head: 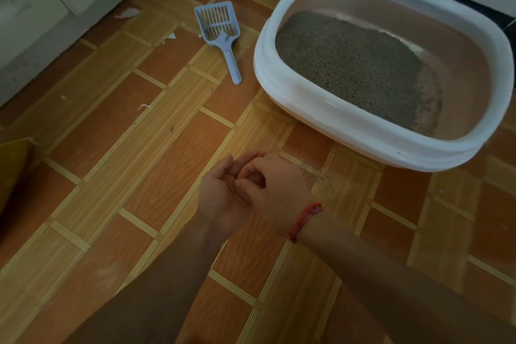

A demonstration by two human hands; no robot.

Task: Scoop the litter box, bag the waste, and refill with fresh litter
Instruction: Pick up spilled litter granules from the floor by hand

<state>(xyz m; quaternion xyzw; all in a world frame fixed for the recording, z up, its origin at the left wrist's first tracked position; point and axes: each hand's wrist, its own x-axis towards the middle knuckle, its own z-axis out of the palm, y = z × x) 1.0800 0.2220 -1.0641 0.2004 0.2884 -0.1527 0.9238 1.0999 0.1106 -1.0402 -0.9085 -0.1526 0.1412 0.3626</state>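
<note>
A white plastic litter box with a broad rounded rim (264, 56) and pinkish inner walls sits on the floor at the far right. Grey granular litter (351, 64) covers most of its bottom, thinning out toward the near right end, where bare base shows. Just left of the box, not touching it, a pale blue slotted plastic scoop (223, 39) lies flat on the orange-and-tan tile-patterned floor (139, 162), its handle pointing near and to the right.

Both hands meet near the middle, well short of the box and the scoop. The left hand (223, 198) is turned palm up; its grip is slack, the fingers gently curved with nothing seen in it. The right hand (279, 190), with a red thread bracelet (305, 220) on its wrist, has its fingers curled down into the left palm; I cannot tell whether that grip has hold of anything.

A few grains (318, 176) lie scattered on the floor beside the box's near edge. White scraps (127, 12) lie at the far left by a pale cabinet (42, 8).
</note>
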